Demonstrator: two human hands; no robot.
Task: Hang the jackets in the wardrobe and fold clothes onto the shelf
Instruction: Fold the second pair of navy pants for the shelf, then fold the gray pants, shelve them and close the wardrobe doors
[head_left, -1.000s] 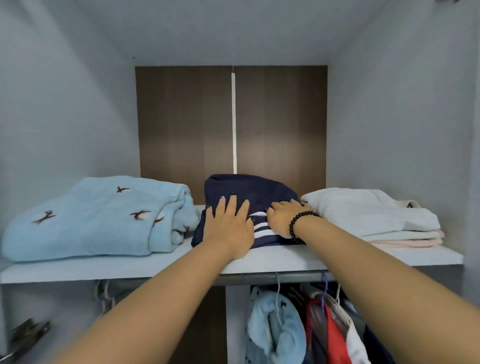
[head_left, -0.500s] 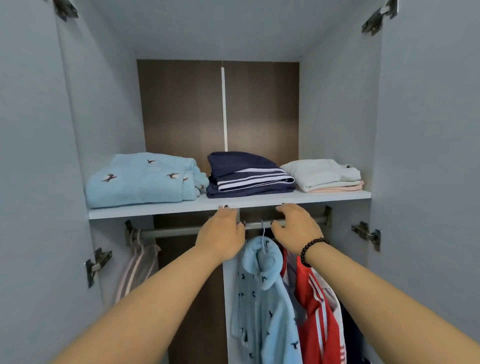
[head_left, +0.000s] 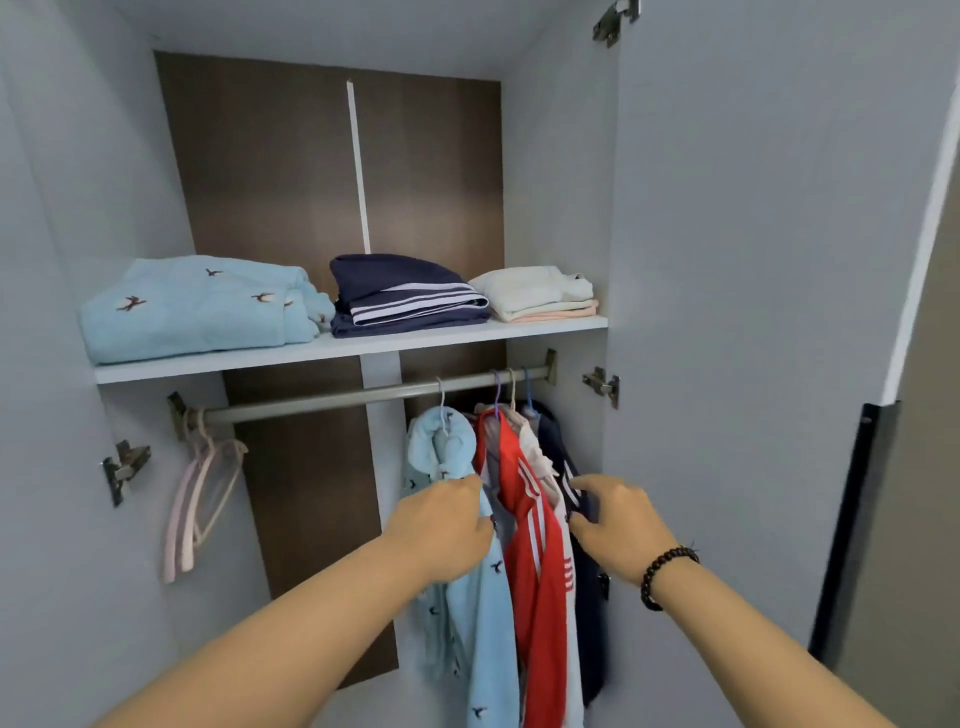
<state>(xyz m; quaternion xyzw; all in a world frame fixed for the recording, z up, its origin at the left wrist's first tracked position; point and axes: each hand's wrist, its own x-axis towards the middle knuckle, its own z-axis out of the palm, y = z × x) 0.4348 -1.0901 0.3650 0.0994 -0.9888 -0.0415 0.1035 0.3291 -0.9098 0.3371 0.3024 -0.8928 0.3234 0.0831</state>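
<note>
Three folded piles lie on the white shelf (head_left: 363, 349): a light blue garment with small birds (head_left: 197, 306), a navy one with white stripes (head_left: 405, 296), and a cream one on a pink one (head_left: 535, 291). Below, a light blue jacket (head_left: 441, 447), a red striped jacket (head_left: 540, 571) and a navy jacket (head_left: 589, 597) hang from the rail (head_left: 322, 402). My left hand (head_left: 447, 525) hovers loosely curled in front of the blue jacket. With relaxed fingers and a bead bracelet at its wrist, my right hand (head_left: 618, 525) is in front of the navy jacket. Neither plainly grips anything.
Several empty pink hangers (head_left: 202, 488) dangle at the rail's left end. The wardrobe's open right door (head_left: 753, 312) stands close beside my right arm, with metal hinges (head_left: 602, 387) on the side walls. A brown back panel (head_left: 311, 519) shows behind the rail.
Both hands left the navy pile on the shelf and dropped below the rail to jacket height. The view pulled back, showing the whole wardrobe.
</note>
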